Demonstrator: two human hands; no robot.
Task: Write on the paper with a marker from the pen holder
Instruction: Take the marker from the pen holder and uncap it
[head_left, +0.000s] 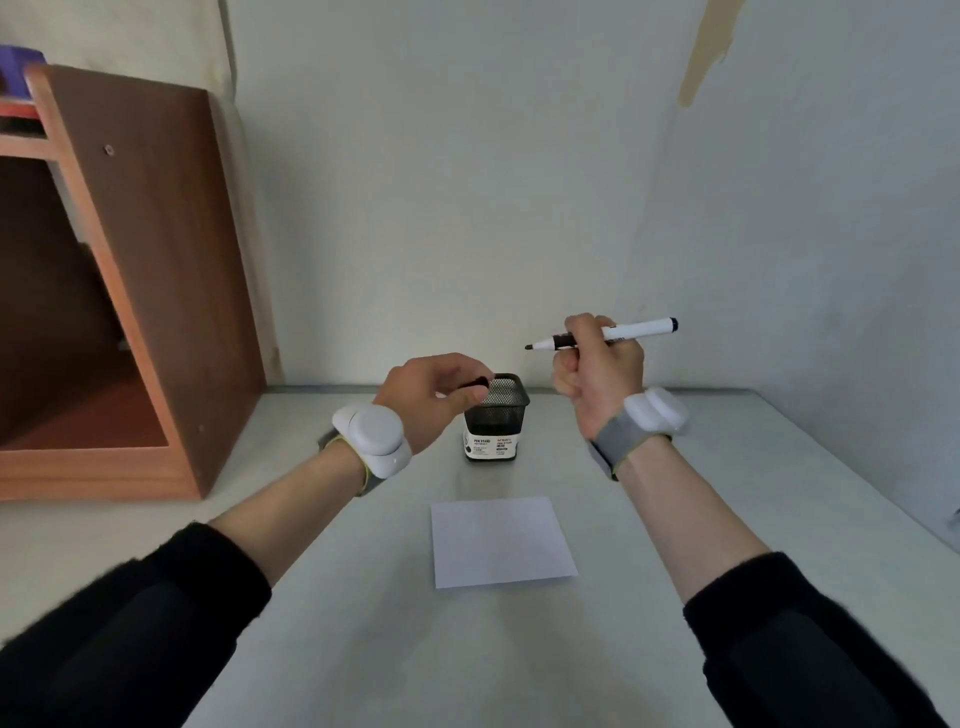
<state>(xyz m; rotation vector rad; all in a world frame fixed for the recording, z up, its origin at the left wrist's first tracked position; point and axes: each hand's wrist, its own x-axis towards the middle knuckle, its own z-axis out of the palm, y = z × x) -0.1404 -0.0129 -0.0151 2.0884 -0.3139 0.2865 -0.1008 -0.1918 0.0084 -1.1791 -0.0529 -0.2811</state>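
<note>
A: What is the right hand doing?

B: It is curled into a fist around a white marker, raised above the tabletop. The barrel passes through the fingers, the uncapped dark tip points toward the left hand, and the dark rear end sticks out to the outer side of the fist.

A: And the left hand?

B: Its fingers are drawn narrow, thumb and fingertips pinching a small black cap. The cap sits right at the near rim of the pen holder, at or just over its opening; I cannot tell whether it touches the mesh.

A: Where is the pen holder relative to both hands?

B: Between them, a black mesh cup with a white label standing on the tabletop, just beside the left hand's fingertips and below the marker tip, which is well apart from it.

A: The paper?

B: A blank white sheet lying flat on the tabletop, nearer the person than both hands, between the two forearms. Neither hand touches it.

A: Anything on the wrists?

B: Each carries a white wrist device on a grey strap, with black sleeves pushed up the forearms.
</note>
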